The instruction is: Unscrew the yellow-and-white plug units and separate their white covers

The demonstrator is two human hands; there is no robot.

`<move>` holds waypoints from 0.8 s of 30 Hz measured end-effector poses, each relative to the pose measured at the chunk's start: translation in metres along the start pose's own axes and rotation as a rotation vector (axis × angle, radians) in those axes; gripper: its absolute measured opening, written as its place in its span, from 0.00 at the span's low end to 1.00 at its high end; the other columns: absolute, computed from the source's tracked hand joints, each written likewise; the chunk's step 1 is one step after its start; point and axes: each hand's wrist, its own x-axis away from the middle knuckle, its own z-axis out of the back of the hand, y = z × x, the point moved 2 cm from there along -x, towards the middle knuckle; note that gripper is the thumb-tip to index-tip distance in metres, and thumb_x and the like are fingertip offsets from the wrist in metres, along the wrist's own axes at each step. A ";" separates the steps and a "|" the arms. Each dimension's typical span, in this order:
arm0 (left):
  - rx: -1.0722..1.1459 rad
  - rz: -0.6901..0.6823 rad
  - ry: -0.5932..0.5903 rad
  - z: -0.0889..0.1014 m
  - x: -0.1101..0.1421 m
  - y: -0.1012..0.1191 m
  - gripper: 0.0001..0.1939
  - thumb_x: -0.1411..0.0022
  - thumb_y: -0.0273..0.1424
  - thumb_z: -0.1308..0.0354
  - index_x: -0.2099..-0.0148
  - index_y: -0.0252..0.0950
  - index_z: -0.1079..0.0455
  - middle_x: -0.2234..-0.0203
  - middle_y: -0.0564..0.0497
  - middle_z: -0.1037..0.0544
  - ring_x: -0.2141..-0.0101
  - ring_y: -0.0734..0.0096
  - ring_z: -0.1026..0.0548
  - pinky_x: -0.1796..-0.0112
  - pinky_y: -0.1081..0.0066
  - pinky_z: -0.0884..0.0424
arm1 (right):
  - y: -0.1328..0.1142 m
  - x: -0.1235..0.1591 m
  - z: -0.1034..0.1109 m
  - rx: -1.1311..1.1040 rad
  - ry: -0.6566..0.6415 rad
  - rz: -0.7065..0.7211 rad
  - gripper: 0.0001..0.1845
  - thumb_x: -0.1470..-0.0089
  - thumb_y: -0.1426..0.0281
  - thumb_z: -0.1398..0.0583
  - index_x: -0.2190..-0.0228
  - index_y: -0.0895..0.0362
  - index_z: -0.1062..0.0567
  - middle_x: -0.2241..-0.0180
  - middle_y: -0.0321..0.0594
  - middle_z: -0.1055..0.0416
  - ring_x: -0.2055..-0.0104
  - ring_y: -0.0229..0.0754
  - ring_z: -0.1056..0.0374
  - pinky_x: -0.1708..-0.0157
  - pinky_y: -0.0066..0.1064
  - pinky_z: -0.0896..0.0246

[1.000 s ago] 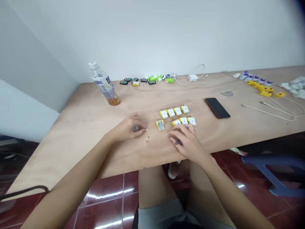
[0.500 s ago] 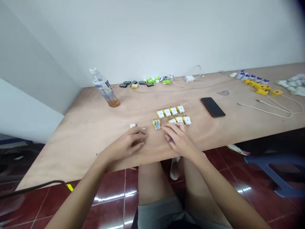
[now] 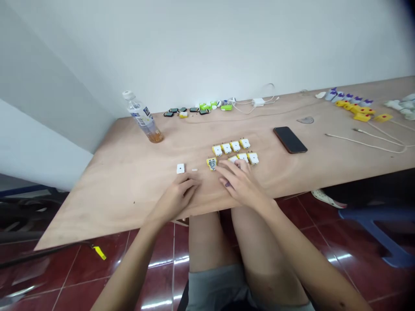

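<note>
An opened yellow plug adapter (image 3: 212, 163) lies on the table, its grey inner parts facing up. My right hand (image 3: 239, 180) reaches toward it with fingers apart, the fingertips at its right edge; whether they touch it I cannot tell. Beside that hand sits a row of white-and-yellow plug adapters (image 3: 253, 158), partly covered by my fingers. My left hand (image 3: 178, 194) rests on the table, fingers loosely bent and holding nothing visible. Just beyond it lie a white cover (image 3: 180, 168) with a dark dot and a small white strip (image 3: 194, 169).
Behind the hands stands another row of adapters (image 3: 226, 148). A tilted drink bottle (image 3: 145, 121) is at back left, a phone (image 3: 290, 139) at right. Small dark-and-green items (image 3: 207, 106) and a white charger (image 3: 258, 102) line the wall. Yellow pieces (image 3: 355, 108) and cables (image 3: 372, 142) lie far right.
My right hand has shifted slightly left to the opened adapter. My left hand has drawn back a little, showing more of the white cover. The view has tilted slightly.
</note>
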 end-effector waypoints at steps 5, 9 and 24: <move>0.011 0.008 0.002 -0.001 -0.002 0.003 0.12 0.18 0.33 0.42 0.46 0.41 0.16 0.44 0.41 0.16 0.42 0.54 0.17 0.37 0.49 0.19 | -0.008 -0.012 -0.005 0.041 -0.080 -0.019 0.26 0.26 0.73 0.44 0.32 0.52 0.23 0.29 0.47 0.29 0.47 0.60 0.39 0.43 0.56 0.36; 0.036 0.041 -0.004 0.001 -0.006 0.004 0.12 0.19 0.34 0.41 0.46 0.41 0.16 0.44 0.42 0.15 0.42 0.53 0.17 0.36 0.45 0.20 | -0.011 -0.017 -0.011 0.062 -0.092 -0.012 0.23 0.27 0.73 0.42 0.36 0.50 0.20 0.29 0.48 0.30 0.45 0.61 0.39 0.44 0.55 0.36; 0.035 0.125 0.116 0.017 -0.008 0.016 0.11 0.22 0.37 0.38 0.50 0.40 0.16 0.51 0.42 0.13 0.49 0.54 0.16 0.46 0.52 0.17 | 0.004 0.004 -0.004 0.004 0.074 -0.057 0.14 0.27 0.70 0.41 0.47 0.53 0.17 0.34 0.51 0.27 0.41 0.63 0.38 0.39 0.59 0.37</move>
